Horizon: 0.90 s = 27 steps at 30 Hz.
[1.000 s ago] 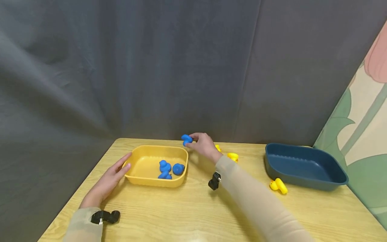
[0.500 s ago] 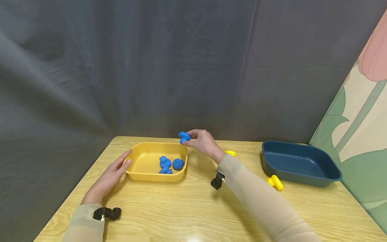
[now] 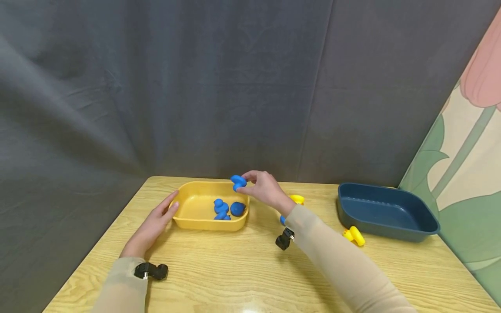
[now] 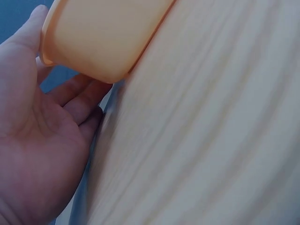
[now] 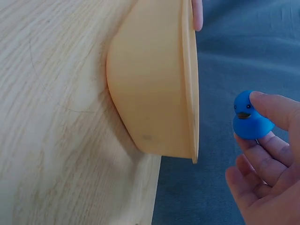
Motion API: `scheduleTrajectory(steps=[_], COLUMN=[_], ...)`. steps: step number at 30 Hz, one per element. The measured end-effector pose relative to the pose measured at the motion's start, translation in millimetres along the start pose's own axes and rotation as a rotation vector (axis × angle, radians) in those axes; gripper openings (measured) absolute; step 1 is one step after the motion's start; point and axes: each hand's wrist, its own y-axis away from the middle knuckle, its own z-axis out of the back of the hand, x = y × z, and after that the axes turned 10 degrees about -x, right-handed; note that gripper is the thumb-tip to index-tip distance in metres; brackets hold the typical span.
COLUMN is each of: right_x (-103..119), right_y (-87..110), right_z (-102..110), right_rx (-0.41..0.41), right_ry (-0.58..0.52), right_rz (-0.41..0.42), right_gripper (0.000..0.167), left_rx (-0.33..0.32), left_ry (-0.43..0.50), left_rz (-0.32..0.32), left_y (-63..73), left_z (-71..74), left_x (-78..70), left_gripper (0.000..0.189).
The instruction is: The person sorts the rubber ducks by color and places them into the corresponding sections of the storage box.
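Note:
A yellow plastic tub (image 3: 213,224) sits on the table at left, with three blue rubber ducks (image 3: 221,206) inside, near its right end. My left hand (image 3: 154,224) grips the tub's left rim; in the left wrist view the thumb lies at the rim, other fingers under it against the outer wall. Over the tub's back right corner my right hand (image 3: 266,189) holds another blue rubber duck (image 5: 251,117) between thumb and fingers. In the right wrist view this duck is upright beyond the rim, its beak visible, apart from the tub.
A dark blue tub (image 3: 387,228) stands at the right, a yellow duck (image 3: 354,236) by its near left corner. Another yellow duck (image 3: 296,199) and a partly hidden blue object (image 3: 282,220) are beside my right wrist. A grey curtain (image 3: 235,87) hangs behind the table.
My left hand and the yellow tub have shifted a little to the right. The right hand has carried its blue duck left, from beside the tub to over its back right corner.

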Motion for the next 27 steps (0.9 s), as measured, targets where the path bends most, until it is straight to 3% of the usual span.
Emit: scheduleTrajectory(steps=[7, 27], right_x=[-5.7, -8.7], right_y=[3.9, 8.9], right_z=[-4.9, -19.6], right_rx=[0.027, 0.021], right_ry=[0.023, 0.051], right_rz=[-0.015, -0.021], right_gripper=[0.043, 0.042], left_rx=[-0.017, -0.019], left_ry=[0.004, 0.010], left_rz=[0.019, -0.001], left_y=[-1.4, -1.8], left_z=[-9.7, -7.7], left_x=[-2.1, -0.3], left_gripper=[0.070, 0.068])
